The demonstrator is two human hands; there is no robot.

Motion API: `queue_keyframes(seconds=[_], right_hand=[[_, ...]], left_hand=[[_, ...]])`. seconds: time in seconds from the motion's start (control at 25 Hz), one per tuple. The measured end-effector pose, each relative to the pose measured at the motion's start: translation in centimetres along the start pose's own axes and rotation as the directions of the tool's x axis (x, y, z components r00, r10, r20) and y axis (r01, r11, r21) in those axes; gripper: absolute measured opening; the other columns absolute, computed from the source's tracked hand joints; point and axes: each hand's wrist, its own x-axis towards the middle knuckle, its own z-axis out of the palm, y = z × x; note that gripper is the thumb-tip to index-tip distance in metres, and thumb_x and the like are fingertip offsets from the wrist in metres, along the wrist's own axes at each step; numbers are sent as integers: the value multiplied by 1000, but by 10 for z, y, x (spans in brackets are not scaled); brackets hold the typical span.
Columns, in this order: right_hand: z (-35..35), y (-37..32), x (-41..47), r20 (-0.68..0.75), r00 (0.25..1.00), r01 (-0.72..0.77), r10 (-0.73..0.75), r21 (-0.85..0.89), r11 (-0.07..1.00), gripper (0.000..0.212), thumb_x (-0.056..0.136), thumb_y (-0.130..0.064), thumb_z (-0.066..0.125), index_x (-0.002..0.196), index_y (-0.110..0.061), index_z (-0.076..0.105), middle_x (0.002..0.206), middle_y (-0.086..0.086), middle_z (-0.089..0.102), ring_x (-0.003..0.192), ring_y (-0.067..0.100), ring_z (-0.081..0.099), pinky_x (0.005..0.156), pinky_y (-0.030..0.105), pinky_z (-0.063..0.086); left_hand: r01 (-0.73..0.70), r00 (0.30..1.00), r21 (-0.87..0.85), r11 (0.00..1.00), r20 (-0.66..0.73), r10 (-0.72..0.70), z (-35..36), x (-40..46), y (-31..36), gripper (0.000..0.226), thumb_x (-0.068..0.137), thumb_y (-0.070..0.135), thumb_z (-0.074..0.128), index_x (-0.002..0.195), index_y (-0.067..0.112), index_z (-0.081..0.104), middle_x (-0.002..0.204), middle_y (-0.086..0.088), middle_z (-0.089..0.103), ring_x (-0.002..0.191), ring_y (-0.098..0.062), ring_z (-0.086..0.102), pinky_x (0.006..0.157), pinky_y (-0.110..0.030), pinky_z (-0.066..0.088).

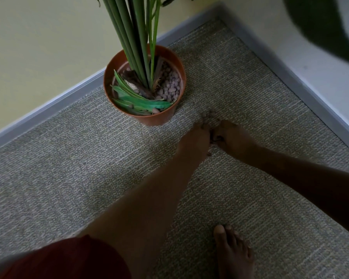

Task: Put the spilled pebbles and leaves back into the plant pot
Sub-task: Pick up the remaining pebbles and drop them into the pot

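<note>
Both hands, left (197, 133) and right (230, 135), cup together round pebbles (209, 115) on the carpet (69, 168). The pot (144, 85) stands just beyond, to their left.

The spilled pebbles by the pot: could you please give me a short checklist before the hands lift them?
1. Both hands at the pebbles: left hand, right hand on carpet: ok.
2. Pebbles cupped securely: cannot tell, fingers hide them.
3. All pebbles gathered: not ok, some lie beyond the fingertips.
4. Plant pot upright and beside the hands: ok.
5. Leaves already in pot: ok, none visible on carpet.
</note>
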Motion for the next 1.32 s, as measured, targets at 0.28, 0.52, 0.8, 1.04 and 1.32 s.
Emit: queue_keyframes(seconds=[0.28,0.52,0.8,1.04,1.32], right_hand=[[-2,5,6,-28,995,-94,96,69,993,9,80,-12,72,89,-8,72,97,12,62,86,24,59,75,30,47],[-19,-5,9,-86,988,-116,126,107,987,4,79,-7,71,83,-7,72,88,9,67,82,22,62,70,22,37],[-74,-45,31,-185,941,-177,284,444,878,8,79,-19,76,81,-14,71,73,-2,70,51,-5,61,50,5,45],[-119,-113,56,-243,944,-48,224,568,821,7,80,-10,75,85,-9,70,70,-6,67,48,-8,60,45,9,45],[-107,-142,92,-213,940,-100,266,575,812,7,80,-10,75,84,-9,70,66,-1,65,49,6,65,47,20,54]], left_hand=[[20,1000,-58,998,6,-20,-2,-13,-3,44,87,21,67,124,4,51,123,-19,53,111,-39,59,88,-47,51],[-43,997,-99,994,-74,36,-10,-15,-4,29,89,21,59,114,6,60,115,-19,58,104,-38,61,83,-43,50],[-129,968,-189,973,-238,82,-71,-30,2,23,83,14,61,105,8,65,97,-11,69,87,-27,66,64,-31,48],[-152,937,-207,967,-341,74,-112,-57,-23,12,80,16,64,91,13,68,80,-1,70,72,-20,65,61,-24,46],[-105,903,-115,988,-426,47,-137,-65,-67,29,84,39,53,98,15,61,97,-3,62,77,-20,59,65,-27,44]])
